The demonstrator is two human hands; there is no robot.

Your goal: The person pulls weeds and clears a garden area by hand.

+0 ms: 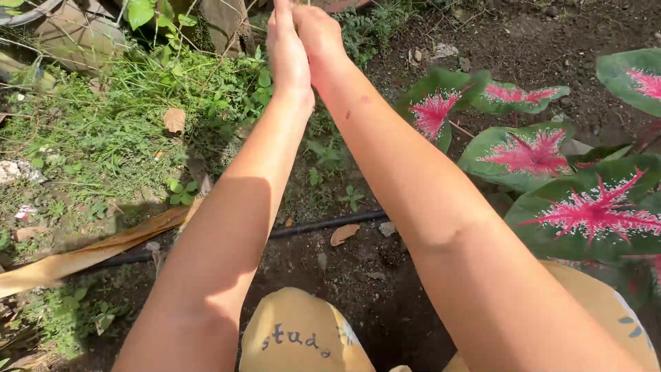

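Both my bare arms stretch forward over a garden bed. My left hand (287, 52) and my right hand (318, 38) press together at the top edge of the head view, above grass and weeds (124, 117). The fingertips run out of the frame, so I cannot see whether anything is between them. My knees in yellow fabric (299, 337) show at the bottom.
Plants with green leaves and pink-red centres (530, 151) grow at the right. A thin black hose (323, 224) crosses the dark soil. A long dry brown leaf (82, 255) lies at the left. Stones and rubble (76, 34) sit at the upper left.
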